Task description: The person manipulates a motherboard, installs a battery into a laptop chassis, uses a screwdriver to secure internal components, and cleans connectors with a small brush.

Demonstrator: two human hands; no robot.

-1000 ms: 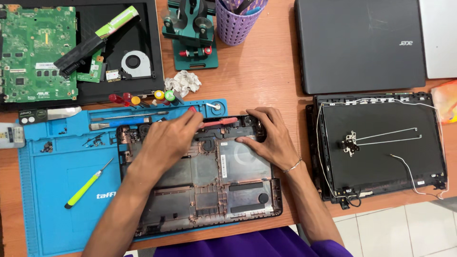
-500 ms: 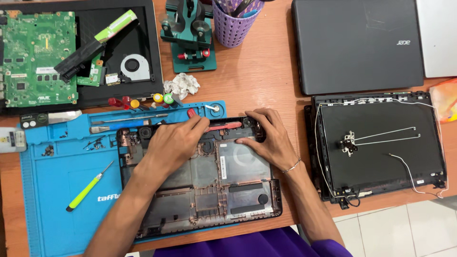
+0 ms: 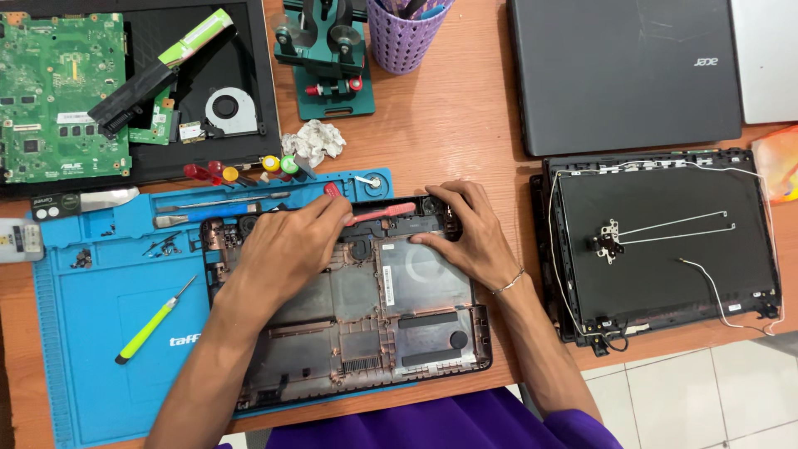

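A black laptop bottom case [image 3: 391, 324], inner side up, lies on a blue work mat [image 3: 91, 316] in front of me. My left hand [image 3: 287, 249] rests on the case's upper left part, its fingertips touching a red strip-shaped tool [image 3: 378, 214] that lies along the case's far edge. My right hand [image 3: 465, 237] presses down at the case's upper right corner, fingers curled over the rim. Whether the left fingers pinch the red tool or only touch it is unclear.
A yellow-green screwdriver [image 3: 154, 323] lies on the mat's left. Behind it are a green motherboard [image 3: 58, 96], a black chassis with a fan [image 3: 229, 112], a green jig [image 3: 328, 50] and a purple cup [image 3: 407, 33]. On the right are a closed laptop [image 3: 623, 75] and a screen lid [image 3: 665, 241].
Both hands stay on the case's far edge. The left hand's fingers have shifted slightly toward the red tool; the view has drifted a little.
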